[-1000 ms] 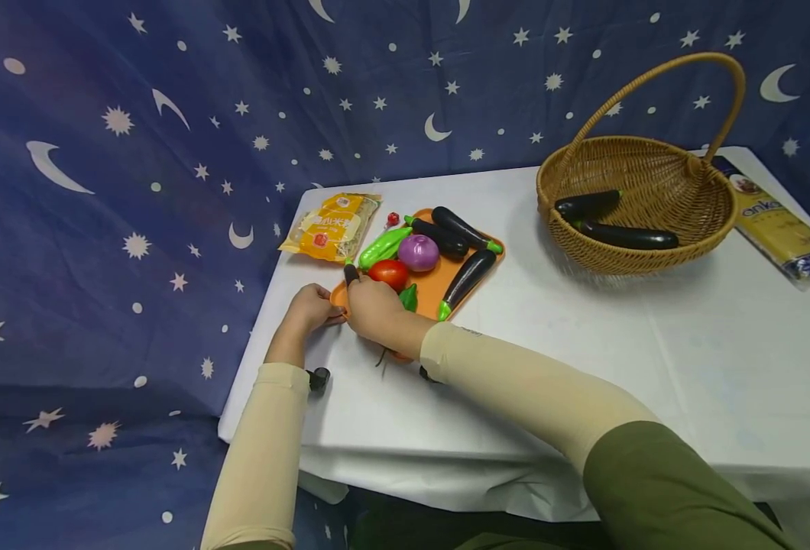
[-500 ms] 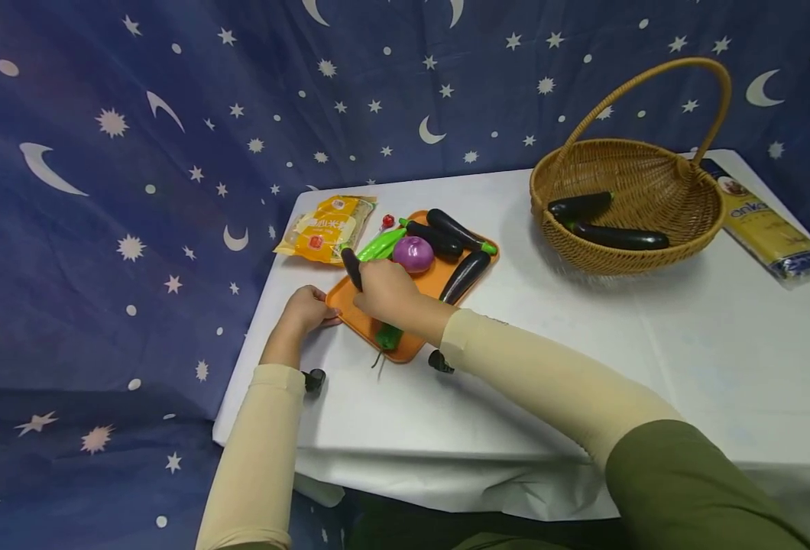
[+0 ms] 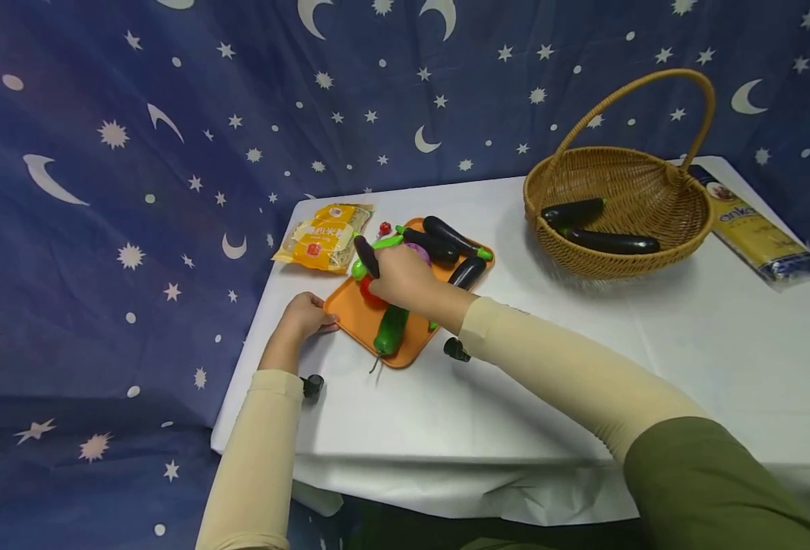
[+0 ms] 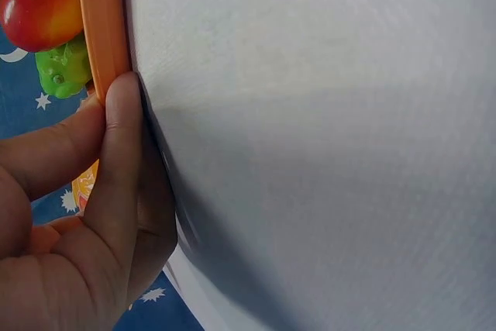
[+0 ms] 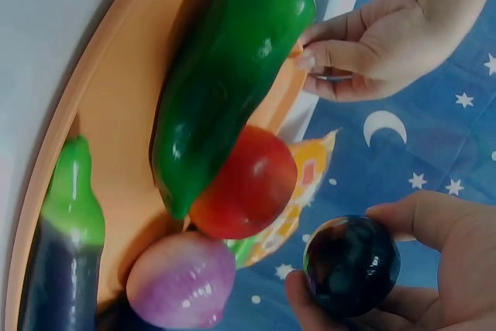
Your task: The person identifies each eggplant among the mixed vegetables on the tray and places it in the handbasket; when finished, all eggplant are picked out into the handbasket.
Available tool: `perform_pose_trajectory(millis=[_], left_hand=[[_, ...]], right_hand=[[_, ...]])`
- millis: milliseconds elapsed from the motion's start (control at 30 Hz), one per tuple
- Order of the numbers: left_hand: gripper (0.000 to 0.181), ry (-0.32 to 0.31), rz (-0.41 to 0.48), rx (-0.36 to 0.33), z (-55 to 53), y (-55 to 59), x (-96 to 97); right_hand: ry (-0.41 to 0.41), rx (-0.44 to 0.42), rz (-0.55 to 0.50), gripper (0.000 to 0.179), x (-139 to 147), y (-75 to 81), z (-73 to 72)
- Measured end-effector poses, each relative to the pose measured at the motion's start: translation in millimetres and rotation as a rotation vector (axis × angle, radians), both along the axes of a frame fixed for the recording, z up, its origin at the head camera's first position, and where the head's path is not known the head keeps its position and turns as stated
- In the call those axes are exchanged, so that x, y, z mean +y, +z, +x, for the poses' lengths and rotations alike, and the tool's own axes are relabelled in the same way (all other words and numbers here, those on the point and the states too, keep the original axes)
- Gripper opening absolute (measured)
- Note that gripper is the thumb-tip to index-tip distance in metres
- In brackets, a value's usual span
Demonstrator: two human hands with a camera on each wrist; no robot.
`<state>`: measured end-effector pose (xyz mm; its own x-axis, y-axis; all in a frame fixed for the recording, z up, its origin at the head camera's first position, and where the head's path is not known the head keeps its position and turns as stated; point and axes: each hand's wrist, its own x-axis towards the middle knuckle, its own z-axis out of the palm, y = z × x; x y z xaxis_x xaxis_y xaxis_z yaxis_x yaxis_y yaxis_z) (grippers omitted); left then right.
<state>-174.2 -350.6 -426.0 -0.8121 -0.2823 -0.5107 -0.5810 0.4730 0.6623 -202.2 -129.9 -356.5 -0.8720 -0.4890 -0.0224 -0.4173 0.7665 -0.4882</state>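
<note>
My left hand [image 3: 302,317] pinches the left corner of the orange tray [image 3: 355,312]; in the left wrist view, thumb and finger grip its rim [image 4: 105,21]. Above the tray, my right hand [image 3: 405,281] holds a dark eggplant [image 3: 367,256], seen end-on in the right wrist view. On the tray lie a long green pepper [image 3: 391,332], a red tomato [image 3: 370,292] and a purple onion [image 5: 182,278]. Towards its far and right sides are more eggplants [image 3: 449,231]. A bright green vegetable [image 3: 387,241] is partly hidden behind the right hand.
A yellow noodle packet [image 3: 325,235] lies behind the tray, near a small red item [image 3: 384,228]. At the right stands a handled wicker basket [image 3: 604,263] with two eggplants [image 3: 611,242] inside. Beside it lies a long yellow packet [image 3: 756,229] on the white table [image 3: 549,382].
My right hand has lifted the eggplant from the tray's left corner and moved it right and away from me, uncovering the green pepper. My left hand keeps its hold on the tray.
</note>
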Motion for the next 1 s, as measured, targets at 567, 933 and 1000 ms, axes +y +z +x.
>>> perform_pose_trajectory(millis=[567, 933, 1000], left_hand=[[0.040, 0.001, 0.026, 0.023, 0.5, 0.0, -0.2], [0.042, 0.010, 0.050, 0.021, 1.1, -1.2, -0.3], [0.041, 0.005, 0.048, 0.023, 1.1, -1.0, -0.2]], right_hand=[[-0.029, 0.083, -0.064, 0.038, 35, 23.4, -11.4], [-0.067, 0.056, -0.098, 0.043, 62, 34.0, -14.3], [-0.073, 0.062, -0.086, 0.049, 66, 35.9, -14.9]])
